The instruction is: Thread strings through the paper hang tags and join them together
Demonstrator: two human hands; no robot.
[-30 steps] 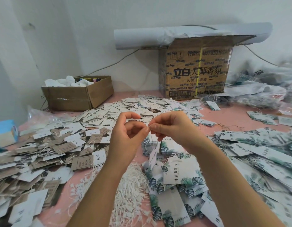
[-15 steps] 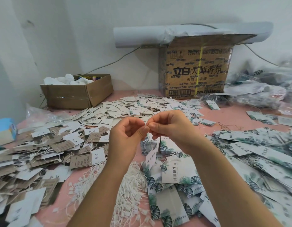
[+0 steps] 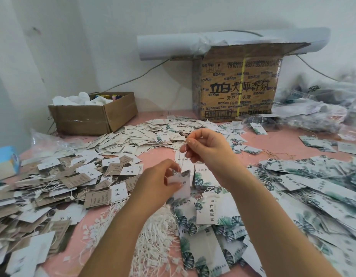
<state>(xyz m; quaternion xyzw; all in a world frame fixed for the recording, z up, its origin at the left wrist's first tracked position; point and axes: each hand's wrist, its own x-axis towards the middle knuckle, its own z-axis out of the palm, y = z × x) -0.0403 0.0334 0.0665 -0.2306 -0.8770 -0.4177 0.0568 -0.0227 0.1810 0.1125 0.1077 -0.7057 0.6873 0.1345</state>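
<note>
Pulling the string through looks like the step in hand. The held tags (image 3: 182, 183) hang over mid-table in the left hand (image 3: 159, 182), whose fingers curl round their near edge. Straight above the held tags, the right hand (image 3: 210, 147) pinches the string (image 3: 184, 152) between thumb and forefinger, its other fingers curled. The thin line runs down from that pinch to the tags' top.

I judge this set threaded but not yet closed, and much is left. Just below the held tags lies a heap of loose strings (image 3: 153, 234). To their left is a spread of brown and white tags (image 3: 73, 176), and to their right and below are leaf-printed tags (image 3: 313, 186). Some tags on the left carry strings already, so those may be finished.

How many tags the left hand holds, where the hole sits, and whether the string's ends are joined cannot be made out, since blur softens them. The forearms cover part of the heap.
</note>
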